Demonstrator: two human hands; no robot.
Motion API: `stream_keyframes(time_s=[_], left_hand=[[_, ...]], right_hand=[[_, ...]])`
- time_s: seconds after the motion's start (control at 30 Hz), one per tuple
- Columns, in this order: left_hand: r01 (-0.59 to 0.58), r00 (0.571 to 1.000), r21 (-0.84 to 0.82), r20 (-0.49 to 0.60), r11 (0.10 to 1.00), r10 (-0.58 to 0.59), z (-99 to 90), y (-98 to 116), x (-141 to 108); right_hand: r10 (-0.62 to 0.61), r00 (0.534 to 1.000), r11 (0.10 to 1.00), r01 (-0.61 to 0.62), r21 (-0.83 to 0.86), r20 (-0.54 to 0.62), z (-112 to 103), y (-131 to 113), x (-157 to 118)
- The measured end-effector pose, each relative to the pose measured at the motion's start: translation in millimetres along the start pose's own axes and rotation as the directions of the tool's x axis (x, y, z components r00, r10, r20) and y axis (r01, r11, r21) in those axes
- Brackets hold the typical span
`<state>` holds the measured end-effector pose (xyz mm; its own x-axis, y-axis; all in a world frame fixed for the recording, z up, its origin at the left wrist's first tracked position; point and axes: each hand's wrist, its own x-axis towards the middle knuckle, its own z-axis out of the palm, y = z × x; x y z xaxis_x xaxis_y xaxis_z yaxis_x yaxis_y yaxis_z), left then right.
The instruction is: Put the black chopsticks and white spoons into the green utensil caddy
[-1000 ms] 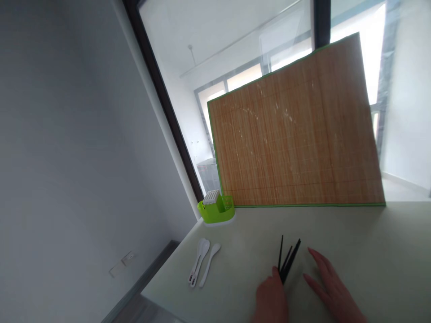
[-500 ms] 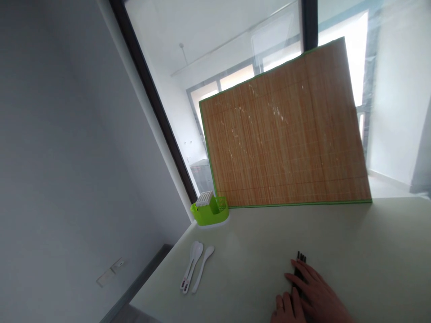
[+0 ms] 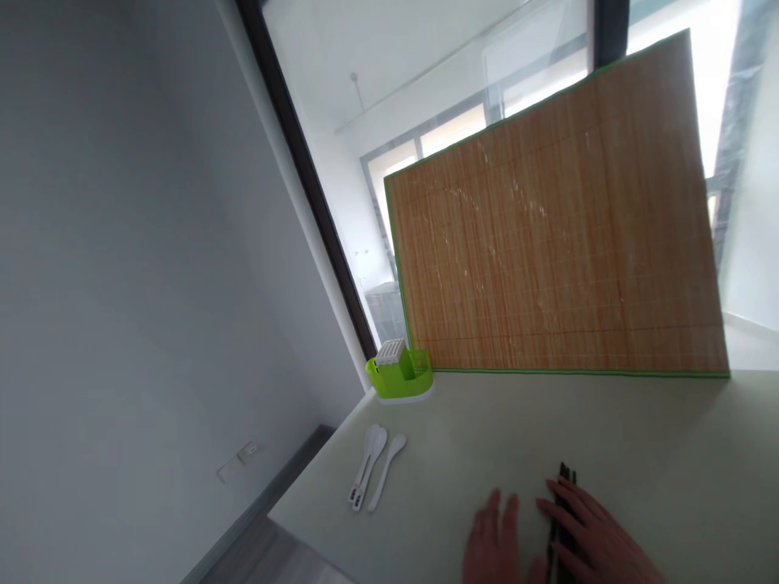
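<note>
A bundle of thin black sticks that look like chopsticks [image 3: 566, 470] lies on the table at the lower right, tips pointing away from me. My right hand [image 3: 600, 531] rests across them from the right, its fingers stretched out and apart over the sticks; the thumb is hidden. To their left, my left hand [image 3: 494, 539] is raised a little, fingers extended, blurred and apart from the sticks. How many sticks lie under the right hand cannot be seen.
White spoons [image 3: 372, 466] with long handles lie at the left of the pale table [image 3: 475, 438]. Behind them stands a green caddy [image 3: 398, 381] with a white slatted top. A bamboo mat [image 3: 553, 227] with green edging leans upright against the glass at the back.
My left hand has drawn away from the sticks to the left, its fingers straightening. My right hand stays over them. The whole view has shifted slightly.
</note>
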<state>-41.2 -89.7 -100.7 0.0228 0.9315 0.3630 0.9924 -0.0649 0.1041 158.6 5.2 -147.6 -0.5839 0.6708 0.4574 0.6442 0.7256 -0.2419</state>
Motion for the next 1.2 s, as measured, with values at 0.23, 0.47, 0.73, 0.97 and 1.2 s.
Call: stream_keyframes(time_s=[0.23,0.47,0.73,0.97,1.2], left_hand=[[0.470,0.876,0.332,-0.060,0.818,-0.479,-58.1,-127.6,39.7],[0.548,0.775,0.432,0.059,0.716,-0.629,-52.2,-191.3,39.7],[0.458,0.814,0.487,0.107,0.744,-0.571,-42.9,-205.7,45.8],[0.418,0.844,0.494,0.100,0.762,-0.527,-36.4,-205.1,46.7],[0.423,0.841,0.413,0.154,0.807,-0.519,-45.3,-182.9,53.5]], right_hand=[[0.024,0.999,1.000,-0.024,0.019,-0.024,-6.6,-5.6,2.3],[0.110,0.991,0.992,-0.104,0.070,-0.077,-9.1,-11.8,7.8],[0.230,0.965,0.968,-0.213,0.132,-0.128,-27.7,-16.7,16.0],[0.289,0.942,0.951,-0.263,0.162,-0.169,-32.7,-11.9,16.4],[0.338,0.921,0.932,-0.300,0.202,-0.195,-36.6,-4.1,16.1]])
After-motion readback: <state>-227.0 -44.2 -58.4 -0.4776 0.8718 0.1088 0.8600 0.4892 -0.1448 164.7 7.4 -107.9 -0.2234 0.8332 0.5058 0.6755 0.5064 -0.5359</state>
